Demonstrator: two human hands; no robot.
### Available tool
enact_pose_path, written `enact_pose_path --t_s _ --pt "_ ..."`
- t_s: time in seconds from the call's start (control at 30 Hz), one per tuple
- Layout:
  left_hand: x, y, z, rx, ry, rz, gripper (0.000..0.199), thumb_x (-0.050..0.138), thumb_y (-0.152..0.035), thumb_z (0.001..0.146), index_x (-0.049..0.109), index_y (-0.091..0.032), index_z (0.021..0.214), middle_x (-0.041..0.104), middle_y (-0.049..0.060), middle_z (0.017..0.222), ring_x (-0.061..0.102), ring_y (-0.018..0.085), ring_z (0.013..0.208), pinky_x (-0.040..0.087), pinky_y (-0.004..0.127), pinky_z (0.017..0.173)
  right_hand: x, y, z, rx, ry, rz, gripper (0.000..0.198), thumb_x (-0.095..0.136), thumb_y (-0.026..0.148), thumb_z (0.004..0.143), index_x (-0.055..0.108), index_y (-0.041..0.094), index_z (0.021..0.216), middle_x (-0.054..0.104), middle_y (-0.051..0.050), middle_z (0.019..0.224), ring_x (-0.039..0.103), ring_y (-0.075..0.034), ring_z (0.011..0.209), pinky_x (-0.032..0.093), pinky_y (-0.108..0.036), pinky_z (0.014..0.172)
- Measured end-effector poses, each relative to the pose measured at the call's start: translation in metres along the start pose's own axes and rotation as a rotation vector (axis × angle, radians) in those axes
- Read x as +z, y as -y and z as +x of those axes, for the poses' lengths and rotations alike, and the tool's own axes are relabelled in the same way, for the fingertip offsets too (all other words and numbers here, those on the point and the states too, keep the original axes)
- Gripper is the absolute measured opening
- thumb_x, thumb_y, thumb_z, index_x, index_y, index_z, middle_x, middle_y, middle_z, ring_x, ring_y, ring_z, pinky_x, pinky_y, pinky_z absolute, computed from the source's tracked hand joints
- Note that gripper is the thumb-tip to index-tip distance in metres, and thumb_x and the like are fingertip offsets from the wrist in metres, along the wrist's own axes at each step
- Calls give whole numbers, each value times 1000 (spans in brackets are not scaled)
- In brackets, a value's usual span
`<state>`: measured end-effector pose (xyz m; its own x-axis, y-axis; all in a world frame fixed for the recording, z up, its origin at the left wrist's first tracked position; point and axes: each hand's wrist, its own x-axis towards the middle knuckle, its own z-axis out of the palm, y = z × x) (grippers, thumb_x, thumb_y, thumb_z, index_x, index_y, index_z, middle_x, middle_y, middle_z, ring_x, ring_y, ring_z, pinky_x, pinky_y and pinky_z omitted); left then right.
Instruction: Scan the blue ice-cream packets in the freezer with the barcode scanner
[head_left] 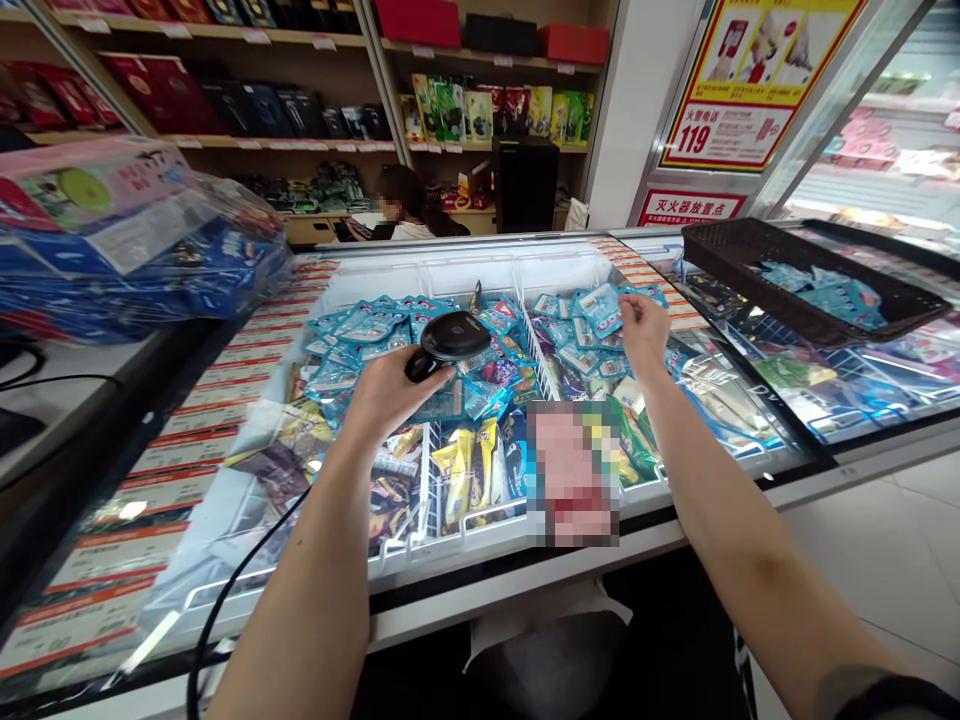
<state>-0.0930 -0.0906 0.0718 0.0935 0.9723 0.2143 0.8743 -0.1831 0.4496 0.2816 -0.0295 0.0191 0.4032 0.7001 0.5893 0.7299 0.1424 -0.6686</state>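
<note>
My left hand point(394, 395) is wrapped round the handle of a black barcode scanner point(454, 337), held over the left part of an open chest freezer point(457, 270). The scanner's head points away to the right. My right hand point(646, 328) pinches the edge of a small blue packet point(602, 308) above the freezer's right section. Under and around both hands lie many similar blue packets point(371, 322). Yellow ice cream wrappers point(469, 465) sit in the wire basket nearer to me. A pixelated pink patch covers something at the freezer's front edge.
A brown basket point(750, 275) with more blue packets rests on the freezer at right. Plastic-wrapped boxes point(142, 240) are stacked at left. The scanner's black cable point(206, 640) runs past my left forearm. Behind the freezer, a person point(412, 205) sits before stocked shelves point(292, 140).
</note>
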Motion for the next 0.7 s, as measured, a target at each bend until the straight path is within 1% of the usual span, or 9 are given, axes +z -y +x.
enact_pose_path --t_s 0.13,0.3,0.4,0.47,0.53,0.63,0.7 --pt "0 2 1 -17 -37 25 48 58 -62 74 69 -19 90 66 4 72 58 18 65 31 26 54 -6 -9 5 37 -17 -151 40 51 43 88 67 12 108 68 -15 99 60 -29 93 44 -48 90" --pt "1 6 3 -33 -58 51 51 56 -63 74 70 -18 93 68 6 76 59 21 69 31 27 55 -8 -8 2 13 10 -346 51 55 50 85 61 13 118 62 -18 112 49 -33 109 36 -51 97" --pt "1 8 3 -49 -60 59 53 55 -64 74 70 -18 96 68 6 76 59 21 70 32 27 56 -10 -6 -3 76 -18 -450 48 55 50 85 61 16 119 57 -17 123 42 -35 117 33 -53 96" --pt "1 9 3 -57 -63 63 53 55 -63 74 70 -18 97 68 7 76 59 21 70 33 27 57 -12 -3 -6 83 -48 -495 45 52 48 88 61 18 119 54 -17 129 39 -36 120 32 -54 96" --pt "1 9 3 -60 -68 69 52 54 -62 74 70 -18 96 68 7 77 59 22 70 33 27 58 -12 2 -8 42 -39 -513 41 46 45 91 61 18 119 55 -17 127 41 -35 119 31 -53 95" --pt "2 9 3 -58 -82 84 51 54 -62 75 70 -19 96 69 7 79 58 22 70 33 27 58 -10 7 -11 -28 56 -526 39 37 39 96 65 17 110 62 -16 114 47 -33 111 29 -53 95" --pt "2 10 3 -58 -86 93 50 54 -62 75 70 -19 96 69 7 79 58 21 69 32 27 58 -8 10 -12 -43 94 -543 40 34 38 96 66 15 107 64 -17 111 49 -33 109 27 -55 97"
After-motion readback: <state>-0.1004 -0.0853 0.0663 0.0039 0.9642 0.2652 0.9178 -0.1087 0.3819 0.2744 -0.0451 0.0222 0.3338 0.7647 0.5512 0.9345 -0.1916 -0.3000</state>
